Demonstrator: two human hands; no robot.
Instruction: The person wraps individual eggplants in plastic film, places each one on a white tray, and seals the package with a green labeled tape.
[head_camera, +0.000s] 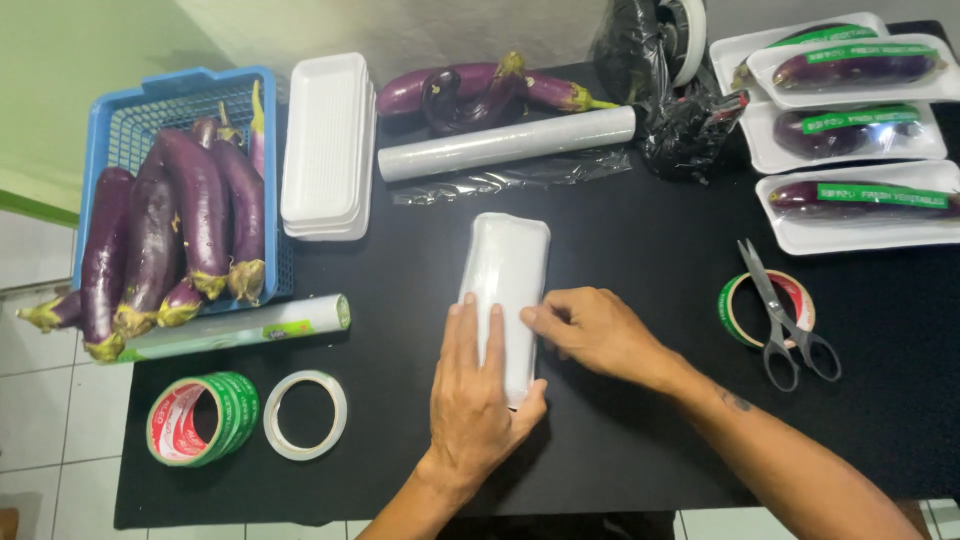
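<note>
My left hand (478, 390) lies flat, fingers together, on the wrapped white tray (505, 290) at the middle of the black desk (640, 420), while my right hand (595, 330) presses loosely spread fingertips against its right edge.

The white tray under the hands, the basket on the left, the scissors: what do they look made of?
White oblong tray, upside down under both hands, left hand and right hand: probably foam, matte, with a glossy film that looks like cling wrap over it. Blue mesh basket: likely moulded plastic, by its even colour and grid walls. Scissors: shiny metal blades, dark handles, probably plastic.
</note>
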